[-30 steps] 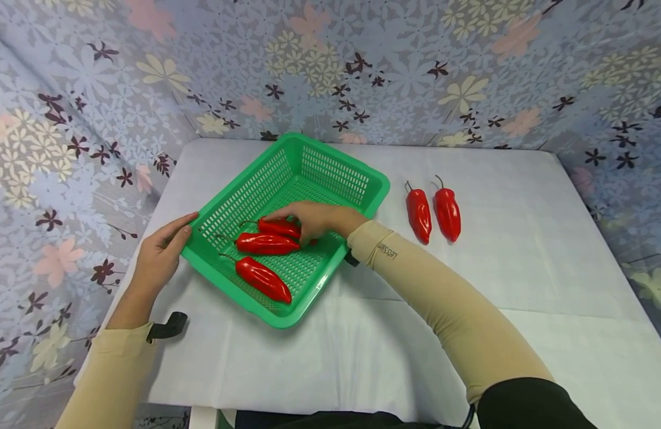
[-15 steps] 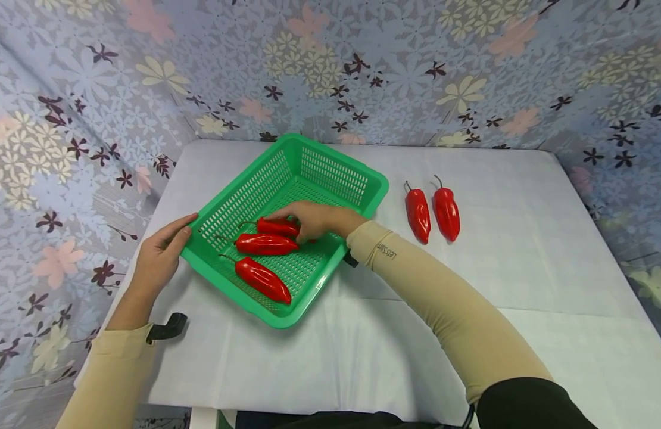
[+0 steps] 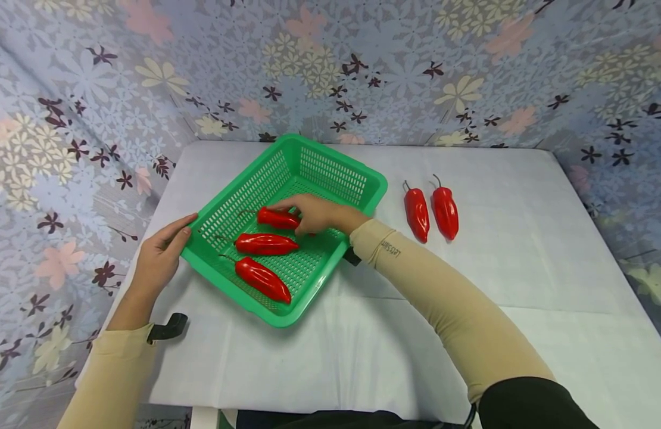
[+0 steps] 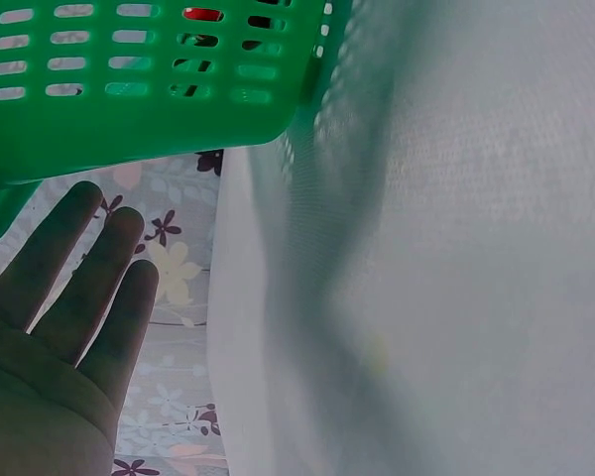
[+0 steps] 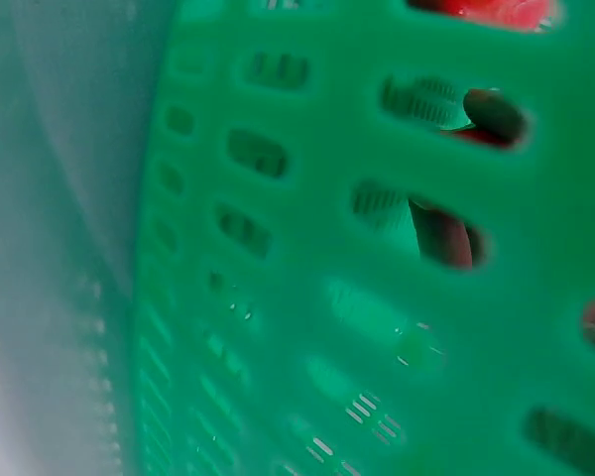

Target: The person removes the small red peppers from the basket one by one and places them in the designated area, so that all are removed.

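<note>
A green plastic basket [image 3: 279, 322] with slotted walls stands turned at an angle on the white-covered table. My left hand [image 3: 158, 259] holds its left corner by the rim, thumb and forefinger at the edge. Below the rim, the other fingers of that hand [image 4: 69, 337] extend fairly straight in the left wrist view. Inside the basket, my right hand [image 3: 315, 213] grips a red pepper [image 3: 277, 218] from above, covering its tip end. Two more red peppers lie nearer, one in the middle [image 3: 266, 243] and one at the front [image 3: 262, 280]. The basket wall [image 5: 307, 248] mostly screens the right wrist view.
On the table right of the basket lie two more red peppers, a nearer-left one [image 3: 417, 214] and another [image 3: 445, 213] beside it, stems pointing away. A floral cloth [image 3: 362, 71] hangs behind and at the sides of the white table cover [image 3: 523, 238].
My right hand has shifted slightly away from me with its red pepper, widening the gap to the middle pepper. The left hand and the basket have stayed nearly still.
</note>
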The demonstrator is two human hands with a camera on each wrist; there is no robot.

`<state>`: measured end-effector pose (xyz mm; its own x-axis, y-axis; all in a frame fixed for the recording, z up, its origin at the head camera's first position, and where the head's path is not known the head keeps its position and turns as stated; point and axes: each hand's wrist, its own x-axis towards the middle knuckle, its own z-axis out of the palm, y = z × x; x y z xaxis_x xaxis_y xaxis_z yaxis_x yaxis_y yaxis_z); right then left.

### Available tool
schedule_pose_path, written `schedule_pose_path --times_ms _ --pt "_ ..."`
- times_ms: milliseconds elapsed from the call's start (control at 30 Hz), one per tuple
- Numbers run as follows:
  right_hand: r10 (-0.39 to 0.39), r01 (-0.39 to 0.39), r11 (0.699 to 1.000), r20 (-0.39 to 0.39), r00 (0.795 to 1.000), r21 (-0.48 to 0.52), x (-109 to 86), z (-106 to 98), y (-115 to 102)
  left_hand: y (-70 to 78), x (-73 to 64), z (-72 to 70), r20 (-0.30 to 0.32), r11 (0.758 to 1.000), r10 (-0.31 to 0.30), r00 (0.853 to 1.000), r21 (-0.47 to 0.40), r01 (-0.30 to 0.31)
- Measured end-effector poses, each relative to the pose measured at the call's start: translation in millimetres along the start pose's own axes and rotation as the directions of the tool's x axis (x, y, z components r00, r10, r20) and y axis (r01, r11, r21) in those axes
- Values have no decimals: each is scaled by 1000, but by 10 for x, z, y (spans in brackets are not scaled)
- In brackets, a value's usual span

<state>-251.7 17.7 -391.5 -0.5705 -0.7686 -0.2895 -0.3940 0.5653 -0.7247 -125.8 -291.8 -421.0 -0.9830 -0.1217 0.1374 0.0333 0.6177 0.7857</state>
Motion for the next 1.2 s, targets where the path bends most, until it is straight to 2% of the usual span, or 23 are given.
schedule_pose_path --times_ms 400,767,933,1133,1200 --pt "-15 18 999 -63 998 47 -80 -111 -36 45 -6 -17 5 999 -12 1000 37 12" --pt "-10 22 997 -163 987 73 -216 -279 -90 32 -11 -17 4 1000 -15 1000 22 15" --pt "-1 26 992 -192 981 125 -281 -354 -102 40 -20 -13 9 999 -16 1000 36 16" --pt "24 37 970 -246 969 242 -392 -493 -90 37 -29 -1 8 999 -33 999 23 33" --pt "28 41 967 -265 964 252 -446 -564 -86 37 -21 -1 8 1000 -25 1000 19 25"
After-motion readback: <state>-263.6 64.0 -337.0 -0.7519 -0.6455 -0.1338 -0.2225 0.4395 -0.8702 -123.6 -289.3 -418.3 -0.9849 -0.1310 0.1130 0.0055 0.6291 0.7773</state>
